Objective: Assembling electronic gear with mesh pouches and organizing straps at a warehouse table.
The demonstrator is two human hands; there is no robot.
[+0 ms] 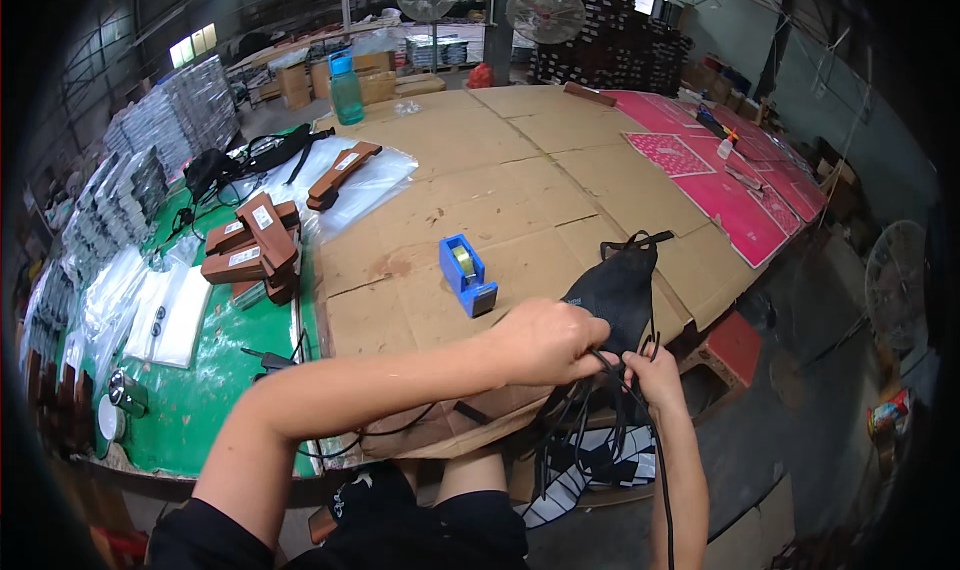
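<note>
At the front right edge of the cardboard-covered table, my left hand [550, 341] is closed on a thin black cord [604, 358]. Just to its right, my right hand [656, 374] pinches the same tangle of cord between thumb and fingers. Beyond both hands a black fabric pouch or bag [622, 288] lies on the cardboard, a strap loop at its far end. More black cords hang below the hands over the table edge, in front of a black-and-white patterned thing [605, 462]. A blue tape dispenser [467, 275] with a roll of tape stands left of the pouch.
Brown wooden pieces [262, 240] are stacked on the green surface at left, near clear plastic sheets [345, 185]. A teal bottle [345, 92] stands at the far edge. Pink sheeting [735, 195] covers the far right. A red stool [733, 347] is beside the table.
</note>
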